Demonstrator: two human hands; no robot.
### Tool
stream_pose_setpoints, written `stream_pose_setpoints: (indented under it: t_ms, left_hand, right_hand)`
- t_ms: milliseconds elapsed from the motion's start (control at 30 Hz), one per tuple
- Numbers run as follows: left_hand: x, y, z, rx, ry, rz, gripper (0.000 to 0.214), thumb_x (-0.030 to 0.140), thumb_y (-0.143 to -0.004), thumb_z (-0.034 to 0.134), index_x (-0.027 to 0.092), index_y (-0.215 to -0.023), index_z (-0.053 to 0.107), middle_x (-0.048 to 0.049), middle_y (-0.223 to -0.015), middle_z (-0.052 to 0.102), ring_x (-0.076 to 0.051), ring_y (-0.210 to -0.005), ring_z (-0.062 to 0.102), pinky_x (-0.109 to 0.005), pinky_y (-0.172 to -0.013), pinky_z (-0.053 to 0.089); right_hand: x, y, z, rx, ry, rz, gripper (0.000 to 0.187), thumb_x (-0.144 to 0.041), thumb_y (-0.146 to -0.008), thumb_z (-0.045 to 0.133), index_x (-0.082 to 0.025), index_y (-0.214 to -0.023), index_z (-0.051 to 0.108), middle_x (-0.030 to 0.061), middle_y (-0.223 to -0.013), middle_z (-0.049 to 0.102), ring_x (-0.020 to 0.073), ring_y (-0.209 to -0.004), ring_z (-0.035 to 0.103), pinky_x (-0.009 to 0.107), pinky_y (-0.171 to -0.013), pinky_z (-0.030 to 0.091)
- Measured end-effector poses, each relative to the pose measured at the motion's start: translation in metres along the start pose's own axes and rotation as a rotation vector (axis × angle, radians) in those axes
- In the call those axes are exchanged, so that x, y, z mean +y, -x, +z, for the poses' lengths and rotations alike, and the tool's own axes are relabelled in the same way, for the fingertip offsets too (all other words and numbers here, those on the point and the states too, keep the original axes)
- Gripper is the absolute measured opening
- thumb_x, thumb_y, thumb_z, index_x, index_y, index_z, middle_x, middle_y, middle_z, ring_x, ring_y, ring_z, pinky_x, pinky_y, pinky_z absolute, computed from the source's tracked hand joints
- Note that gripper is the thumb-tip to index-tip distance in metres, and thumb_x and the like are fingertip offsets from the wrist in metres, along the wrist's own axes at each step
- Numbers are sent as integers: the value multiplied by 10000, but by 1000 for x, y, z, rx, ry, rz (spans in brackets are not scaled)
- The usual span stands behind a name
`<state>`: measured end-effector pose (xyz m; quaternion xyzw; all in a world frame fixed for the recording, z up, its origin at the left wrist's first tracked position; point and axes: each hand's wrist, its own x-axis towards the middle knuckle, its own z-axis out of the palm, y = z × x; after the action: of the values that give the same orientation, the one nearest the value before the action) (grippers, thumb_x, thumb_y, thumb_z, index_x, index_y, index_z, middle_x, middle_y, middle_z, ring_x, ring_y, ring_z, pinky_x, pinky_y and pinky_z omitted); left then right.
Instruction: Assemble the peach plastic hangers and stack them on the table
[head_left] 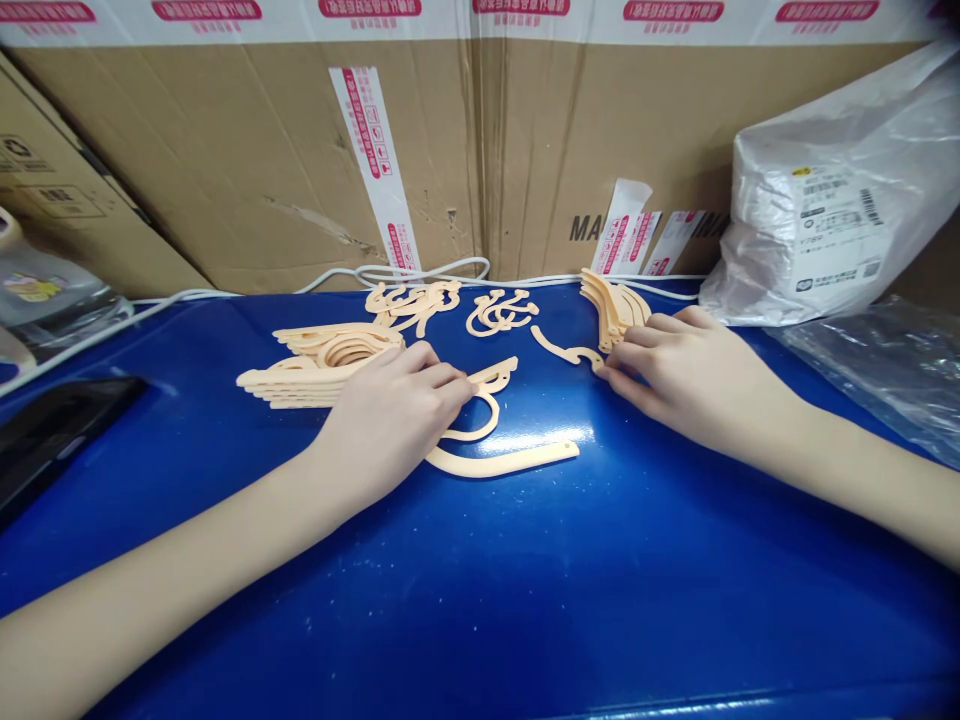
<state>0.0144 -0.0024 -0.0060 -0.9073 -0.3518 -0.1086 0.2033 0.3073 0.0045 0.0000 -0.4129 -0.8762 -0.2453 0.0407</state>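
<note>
My left hand (397, 410) is closed on a peach plastic folding hanger, partly hidden under the fingers. Its short slotted arm (495, 376), round hook (491, 415) and long curved arm (510, 465) stick out to the right. To the right, my right hand (675, 370) pinches the end of a thin curved hanger arm (559, 345). Just behind those fingers stands a bundle of similar curved arms (607, 305). Left of my left hand lies a stack of folded hangers (300, 385).
Loose hanger hooks (501, 312) and a further pile of hooks (416, 300) lie at the back. A white cable (427, 272) runs along a cardboard box (262, 150). A phone (67, 430) lies left; a plastic-wrapped parcel (832, 210) stands right on the blue table (525, 600).
</note>
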Motion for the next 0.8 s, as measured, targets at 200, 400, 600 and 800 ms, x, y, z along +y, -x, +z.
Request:
stream_pose_setpoints:
  t_ms: [200, 400, 600, 800]
  left_hand:
    - [-1, 1, 1, -22, 47, -18, 210, 193, -941, 515, 191, -1003, 716, -54, -927, 746, -248, -822, 578, -357, -679, 448]
    - [-2, -1, 3, 11, 83, -25, 251, 242, -970, 474, 199, -988, 721, -34, -923, 748, -222, -790, 579, -328, -646, 442]
    - [-1, -1, 1, -6, 97, -35, 289, 256, -985, 439, 179, -977, 719, -42, -947, 742, -232, -826, 600, -350, -688, 472]
    - [9, 1, -7, 21, 149, -53, 244, 270, -971, 461, 160, -999, 677, -68, -1023, 689, -250, -890, 593, -400, -768, 488]
  right_hand:
    - [-6, -4, -7, 104, -250, -254, 322, -294, -992, 399, -165, -954, 691, 66, -825, 624, 208, -785, 542, 353, -753, 402]
    - [-8, -3, 3, 137, -143, -236, 321, -187, -971, 433, -225, -1234, 614, 121, -1173, 588, 252, -996, 543, 396, -838, 427]
    - [-14, -4, 2, 143, -189, -314, 257, -188, -984, 419, -179, -1010, 675, 112, -1146, 624, 237, -944, 556, 375, -798, 444]
    - [-19, -7, -1, 180, -200, -304, 277, -255, -995, 420, -193, -1065, 680, 120, -1159, 630, 238, -950, 570, 383, -790, 448]
